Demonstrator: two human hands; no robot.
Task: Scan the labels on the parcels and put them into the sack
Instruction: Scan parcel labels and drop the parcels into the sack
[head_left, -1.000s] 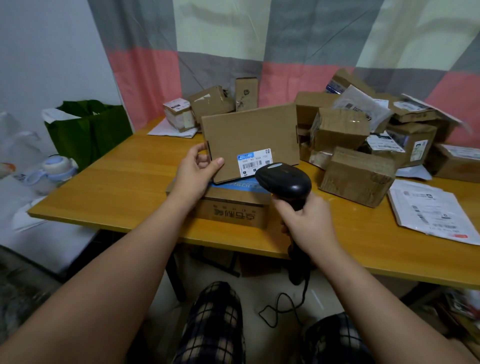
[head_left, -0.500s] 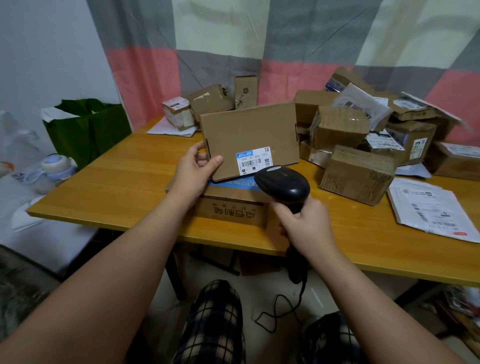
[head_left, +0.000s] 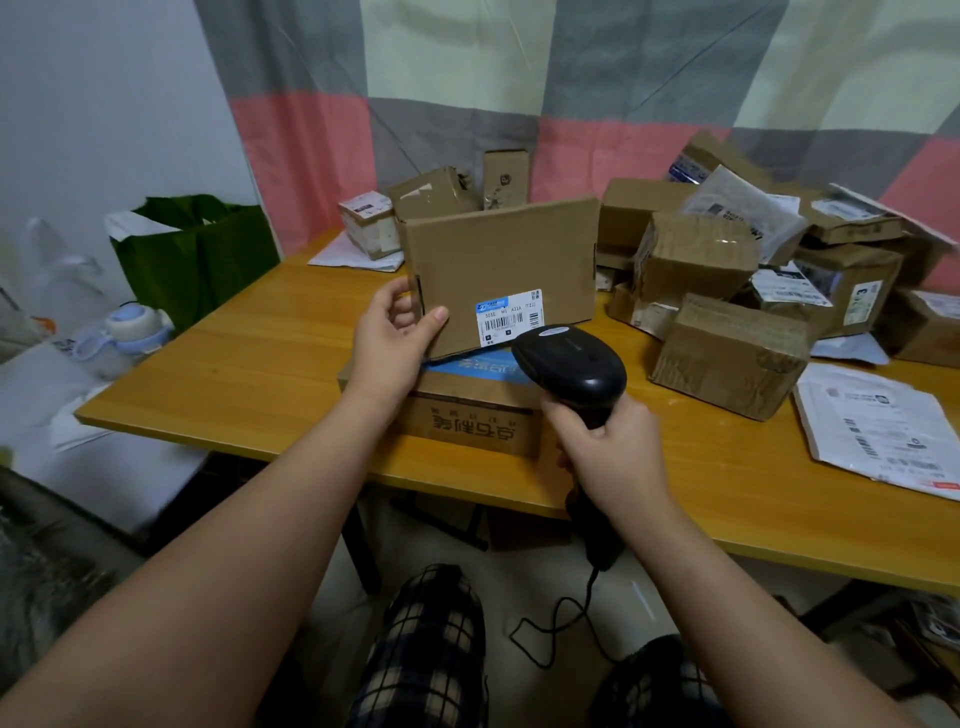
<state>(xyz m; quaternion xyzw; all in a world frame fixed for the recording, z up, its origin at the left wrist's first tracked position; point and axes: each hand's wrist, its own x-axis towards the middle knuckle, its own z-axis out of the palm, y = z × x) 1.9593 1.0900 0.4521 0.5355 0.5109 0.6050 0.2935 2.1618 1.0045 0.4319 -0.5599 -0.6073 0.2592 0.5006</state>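
Well, left hand (head_left: 395, 338) pinches parcel (head_left: 498, 260) labelled "A11A"; right hand (head_left: 613, 457) grips scanner (head_left: 571, 364).

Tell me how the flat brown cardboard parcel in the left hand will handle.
Probably stiff: the flat brown cardboard parcel stands on edge without sagging. Likely light: the left hand holds it by one corner. Released, it may tip, being thin and upright.

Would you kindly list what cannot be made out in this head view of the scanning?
Head view only:
1. Print on the label: too small to read; the scanner overlaps its lower right corner.
2. Trigger of the scanner: hidden under the right hand.
3. Fingertips of the left hand: hidden behind the held parcel.
4. Contents of the green sack: hidden by its own wall.
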